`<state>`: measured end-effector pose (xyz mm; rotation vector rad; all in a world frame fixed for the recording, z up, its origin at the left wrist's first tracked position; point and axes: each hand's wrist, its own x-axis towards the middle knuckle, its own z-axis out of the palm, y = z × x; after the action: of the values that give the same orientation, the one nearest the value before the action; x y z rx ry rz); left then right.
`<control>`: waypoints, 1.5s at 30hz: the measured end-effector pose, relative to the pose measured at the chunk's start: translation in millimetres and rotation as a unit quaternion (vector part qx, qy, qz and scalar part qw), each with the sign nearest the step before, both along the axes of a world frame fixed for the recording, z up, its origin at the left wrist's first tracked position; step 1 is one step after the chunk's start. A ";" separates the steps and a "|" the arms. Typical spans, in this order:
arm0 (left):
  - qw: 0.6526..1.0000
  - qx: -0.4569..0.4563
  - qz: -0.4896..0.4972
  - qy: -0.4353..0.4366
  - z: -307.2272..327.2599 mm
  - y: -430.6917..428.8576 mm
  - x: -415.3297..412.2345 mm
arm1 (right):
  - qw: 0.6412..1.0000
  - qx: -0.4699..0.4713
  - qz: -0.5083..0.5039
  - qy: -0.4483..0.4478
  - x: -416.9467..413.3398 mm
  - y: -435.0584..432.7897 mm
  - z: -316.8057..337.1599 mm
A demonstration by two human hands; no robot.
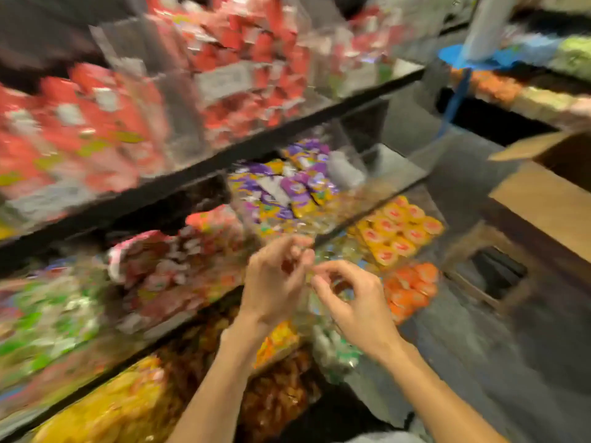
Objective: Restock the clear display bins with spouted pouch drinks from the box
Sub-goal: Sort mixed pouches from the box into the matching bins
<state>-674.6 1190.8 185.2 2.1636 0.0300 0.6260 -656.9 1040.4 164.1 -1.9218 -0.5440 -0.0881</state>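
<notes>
The whole view is motion-blurred. My left hand [275,282] and my right hand [355,302] are close together in front of the lower shelf, fingers curled, fingertips nearly meeting. Something clear and shiny glints between them, but the blur hides whether either hand holds it. Clear display bins [179,100] on the top shelf hold red pouches [256,46]. A middle-shelf bin holds purple and yellow pouches [297,187], and a clear compartment [387,161] to its right looks bare. The open cardboard box [543,199] stands at the right, beyond my right hand.
Yellow-orange packs [399,231] and orange packs [412,289] lie just beyond my hands. Bins of green, pink and yellow snack bags fill the lower left shelves. A dark wooden stand [499,266] carries the box. A blue object [460,55] sits at the upper right.
</notes>
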 end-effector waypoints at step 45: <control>0.688 0.268 -0.480 0.474 -291.9 -845.4 651.8 | 0.729 -0.206 -0.403 0.513 497.4 -817.9 -235.3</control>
<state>-22.7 345.5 -106.6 2.3651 -0.7666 -1.2503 -159.5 222.5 -71.3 -2.1250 1.1221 0.5693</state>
